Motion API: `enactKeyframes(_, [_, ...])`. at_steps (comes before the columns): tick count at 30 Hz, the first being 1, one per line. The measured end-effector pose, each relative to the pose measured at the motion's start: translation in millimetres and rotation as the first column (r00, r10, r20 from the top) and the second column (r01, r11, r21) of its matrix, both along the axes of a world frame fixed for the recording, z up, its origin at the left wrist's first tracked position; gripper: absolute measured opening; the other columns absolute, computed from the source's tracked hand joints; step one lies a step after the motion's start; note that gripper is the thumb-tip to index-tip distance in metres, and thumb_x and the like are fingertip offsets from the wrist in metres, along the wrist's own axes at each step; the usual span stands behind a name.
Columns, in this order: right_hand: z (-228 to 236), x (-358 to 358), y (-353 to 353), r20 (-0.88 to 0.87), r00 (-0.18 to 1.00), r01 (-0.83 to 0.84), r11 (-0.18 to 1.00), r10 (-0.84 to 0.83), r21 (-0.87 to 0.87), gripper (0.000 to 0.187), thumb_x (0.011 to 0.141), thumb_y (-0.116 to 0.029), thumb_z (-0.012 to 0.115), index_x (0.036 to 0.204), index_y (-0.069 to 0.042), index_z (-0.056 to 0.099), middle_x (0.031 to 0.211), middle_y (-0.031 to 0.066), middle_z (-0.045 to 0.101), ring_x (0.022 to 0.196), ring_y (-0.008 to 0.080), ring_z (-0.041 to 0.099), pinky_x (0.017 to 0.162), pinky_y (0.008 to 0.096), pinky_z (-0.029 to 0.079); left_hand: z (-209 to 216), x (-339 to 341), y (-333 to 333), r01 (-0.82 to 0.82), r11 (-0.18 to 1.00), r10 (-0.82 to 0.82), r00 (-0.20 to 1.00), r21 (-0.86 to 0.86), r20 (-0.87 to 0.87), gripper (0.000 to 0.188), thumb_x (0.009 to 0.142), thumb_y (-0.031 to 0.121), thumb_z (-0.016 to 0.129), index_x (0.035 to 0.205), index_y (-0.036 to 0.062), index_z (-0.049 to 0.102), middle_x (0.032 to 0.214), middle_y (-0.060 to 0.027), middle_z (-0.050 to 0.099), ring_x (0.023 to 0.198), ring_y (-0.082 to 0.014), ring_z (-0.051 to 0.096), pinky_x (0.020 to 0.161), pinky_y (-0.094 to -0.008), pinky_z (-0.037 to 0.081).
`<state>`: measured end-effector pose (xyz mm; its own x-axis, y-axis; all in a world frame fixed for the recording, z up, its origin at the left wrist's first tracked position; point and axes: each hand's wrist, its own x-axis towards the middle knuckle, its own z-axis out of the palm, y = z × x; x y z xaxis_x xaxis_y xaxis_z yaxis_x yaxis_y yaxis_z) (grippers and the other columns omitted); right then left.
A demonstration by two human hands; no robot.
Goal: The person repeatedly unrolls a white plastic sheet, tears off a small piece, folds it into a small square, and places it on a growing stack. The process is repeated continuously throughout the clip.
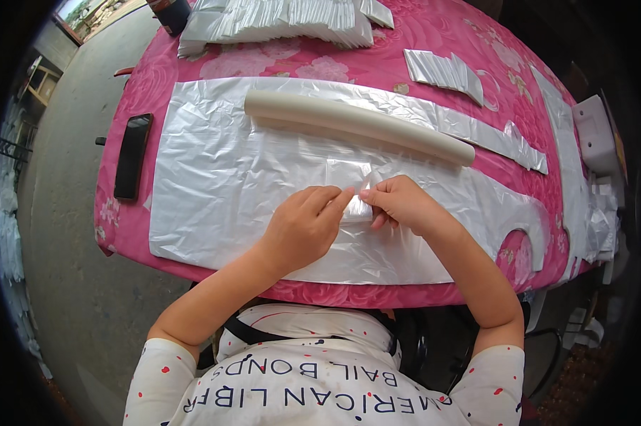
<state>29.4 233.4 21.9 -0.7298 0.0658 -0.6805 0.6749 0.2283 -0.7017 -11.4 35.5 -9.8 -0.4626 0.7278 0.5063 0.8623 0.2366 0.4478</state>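
A white plastic carrier bag lies spread on the table, with its cut-out handles toward the right. Over its middle, a small folded plastic bag sits between my hands. My right hand pinches its upper edge between thumb and fingertips. From the other side, my left hand has its fingers drawn together, the tips at the bag's left edge; its thumb is mostly hidden. Just beyond my hands, a long pale tube rests slantwise across the spread bag.
A pink flowered cloth covers the table. Stacks of folded plastic bags lie at the far edge, with a smaller pile to their right. A black phone lies at the left. More flat bags hang over the right edge.
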Motion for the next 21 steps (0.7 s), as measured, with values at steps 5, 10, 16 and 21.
enactKeyframes(5, [-3.6,-3.2,4.0,0.025,1.0,0.018,0.997,-0.016,-0.069,0.028,0.085,-0.026,0.059,0.069,-0.003,0.062,0.06,0.003,0.057,0.052,0.0104,0.059,0.041,0.0222,0.037,-1.4,3.6,15.6,0.056,0.986,-0.057,0.998,-0.154,-0.004,0.058,0.075,0.017,0.064,0.125,-0.0041,0.045,0.123,-0.0171,0.048,0.115,-0.0326,0.046,0.095,-0.0404,0.039])
enactKeyframes(10, [-3.8,-3.8,5.0,0.041,0.999,0.008,0.997,-0.005,-0.075,0.029,0.086,-0.026,0.058,0.067,-0.004,0.061,0.06,0.0034,0.057,0.051,0.0107,0.059,0.041,0.0225,0.037,-6.0,3.1,26.4,-0.037,0.927,0.058,0.997,-0.374,0.045,0.085,0.078,0.047,0.059,0.134,-0.01,0.028,0.142,-0.0246,0.027,0.136,-0.0344,0.02,0.11,-0.0452,0.015])
enactKeyframes(16, [-3.8,-1.8,-0.4,0.022,0.999,0.046,0.998,-0.045,-0.034,0.028,0.085,-0.026,0.06,0.067,-0.004,0.06,0.06,0.0034,0.058,0.05,0.0109,0.059,0.042,0.0227,0.038,-11.4,3.2,29.5,-0.047,0.938,0.071,0.996,-0.343,0.058,0.101,0.072,0.058,0.06,0.135,-0.0112,0.022,0.142,-0.027,0.023,0.136,-0.0357,0.017,0.111,-0.0456,0.011])
enactKeyframes(21, [-5.0,16.5,-12.9,-0.216,0.976,0.049,0.979,-0.005,0.197,0.022,0.078,-0.021,0.064,0.071,0.0,0.06,0.06,0.0057,0.06,0.055,0.0123,0.061,0.047,0.0251,0.043,-15.2,3.0,30.3,-0.051,0.928,0.068,0.997,-0.37,0.034,0.102,0.073,0.062,0.053,0.135,-0.012,0.023,0.142,-0.0271,0.024,0.137,-0.0353,0.015,0.112,-0.0438,0.007])
